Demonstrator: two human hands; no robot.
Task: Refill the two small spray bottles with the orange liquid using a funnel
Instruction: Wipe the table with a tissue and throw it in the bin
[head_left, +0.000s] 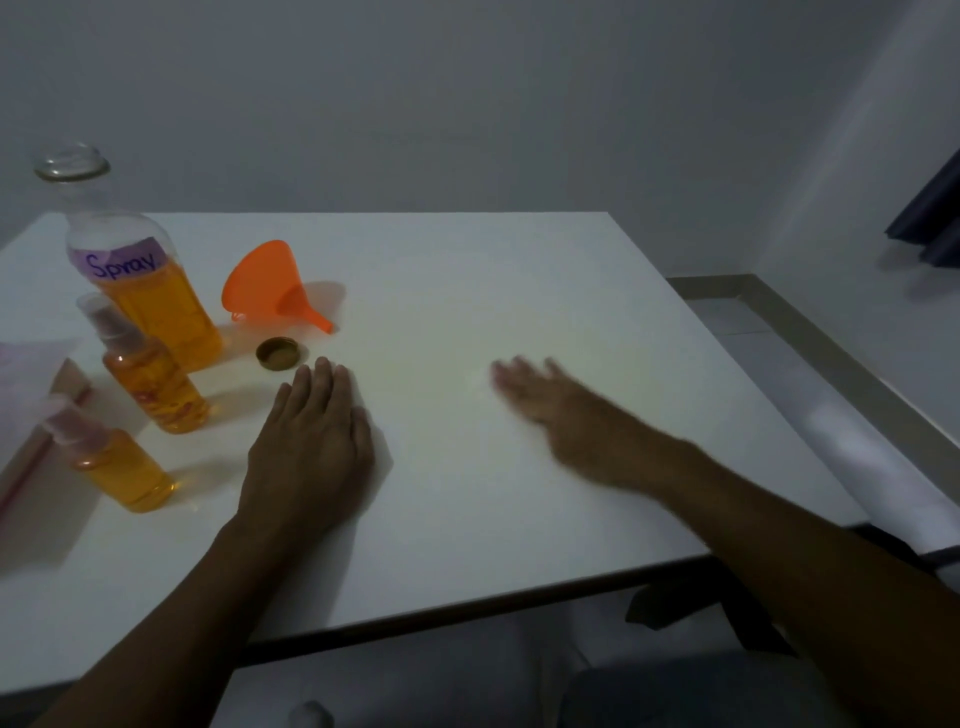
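Note:
Two small spray bottles holding orange liquid stand at the left of the white table (467, 291): one (150, 382) farther back, one (111, 465) nearer, both with clear caps on. Behind them stands a large open bottle (140, 275) labelled "Spray", partly full of orange liquid. An orange funnel (272, 286) lies on its side to its right, and a brown cap (279, 353) lies in front of it. My left hand (311, 447) rests flat on the table just below the cap, holding nothing. Blurred, my right hand (550, 402) hovers open over the table's middle.
Paper or a packet with a pink edge (31, 410) lies at the far left. The table's right edge (727, 358) drops off to a floor with a grey skirting. A dark cloth (930, 218) hangs at the far right.

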